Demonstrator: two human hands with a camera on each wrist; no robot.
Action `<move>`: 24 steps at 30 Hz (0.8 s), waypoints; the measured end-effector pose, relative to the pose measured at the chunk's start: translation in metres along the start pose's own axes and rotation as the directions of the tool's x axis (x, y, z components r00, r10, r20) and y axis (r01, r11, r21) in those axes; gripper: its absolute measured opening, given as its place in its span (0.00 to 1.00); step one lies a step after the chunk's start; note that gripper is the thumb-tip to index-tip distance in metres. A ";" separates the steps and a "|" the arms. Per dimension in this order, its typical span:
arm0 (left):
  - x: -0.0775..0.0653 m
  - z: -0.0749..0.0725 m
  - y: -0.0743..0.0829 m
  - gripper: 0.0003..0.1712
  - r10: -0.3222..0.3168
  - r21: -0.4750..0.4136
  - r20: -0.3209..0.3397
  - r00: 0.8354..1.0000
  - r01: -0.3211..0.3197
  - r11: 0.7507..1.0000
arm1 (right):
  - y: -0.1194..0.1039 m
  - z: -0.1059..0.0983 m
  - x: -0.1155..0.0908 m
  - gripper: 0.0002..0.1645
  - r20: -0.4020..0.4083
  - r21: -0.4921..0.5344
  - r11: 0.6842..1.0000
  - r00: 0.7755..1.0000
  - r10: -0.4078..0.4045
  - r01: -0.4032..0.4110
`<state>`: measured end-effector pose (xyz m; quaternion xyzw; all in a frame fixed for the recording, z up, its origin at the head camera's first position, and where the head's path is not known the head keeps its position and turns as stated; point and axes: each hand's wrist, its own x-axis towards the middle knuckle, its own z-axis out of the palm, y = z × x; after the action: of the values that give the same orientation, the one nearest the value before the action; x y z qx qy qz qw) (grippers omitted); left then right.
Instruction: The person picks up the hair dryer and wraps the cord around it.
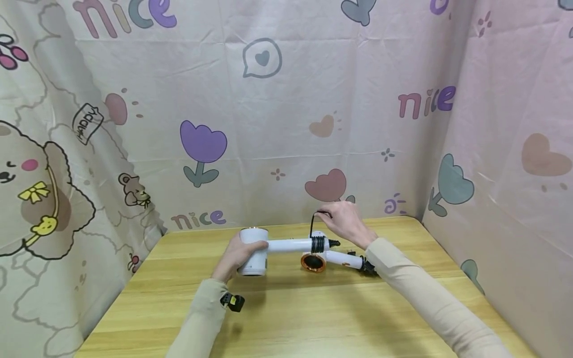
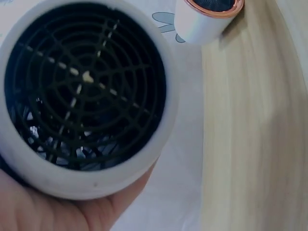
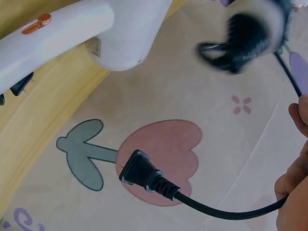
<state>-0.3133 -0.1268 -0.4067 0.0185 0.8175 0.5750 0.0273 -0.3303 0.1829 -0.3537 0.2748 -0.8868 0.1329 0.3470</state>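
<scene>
Head view: the left hand (image 1: 236, 254) wraps around the white hair dryer's (image 1: 254, 251) barrel, partly covering it, above the wooden surface (image 1: 291, 308). The right hand (image 1: 342, 221) pinches the black cord (image 1: 319, 242) coiled round its handle. Behind lies a second dryer (image 1: 329, 259), its end hidden by the right sleeve.

Your left hand (image 1: 236, 253) is gripping one hair dryer (image 1: 254, 251) above the table (image 1: 286, 313); a second dryer (image 1: 329, 258) is lying to its right, under your right hand (image 1: 342, 221), which is pinching the cord (image 1: 312, 226).
</scene>
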 end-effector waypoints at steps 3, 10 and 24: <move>0.000 0.002 0.003 0.49 0.013 0.055 -0.075 0.997 -0.009 0.998 | -0.005 -0.001 -0.001 0.04 0.004 0.011 1.000 1.000 -0.014 0.014; 0.003 0.006 0.008 0.53 0.114 0.172 -0.313 0.943 -0.062 0.983 | -0.014 0.001 -0.005 0.05 0.004 0.045 0.998 0.999 0.038 -0.038; 0.000 0.019 0.008 0.53 0.420 0.259 -0.599 0.682 -0.331 0.907 | -0.022 0.012 -0.013 0.16 0.071 0.191 0.967 0.985 0.156 -0.167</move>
<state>-0.3120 -0.1065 -0.4060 -0.0100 0.7906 0.4849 -0.3737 -0.3166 0.1647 -0.3702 0.2383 -0.8979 0.2399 0.2818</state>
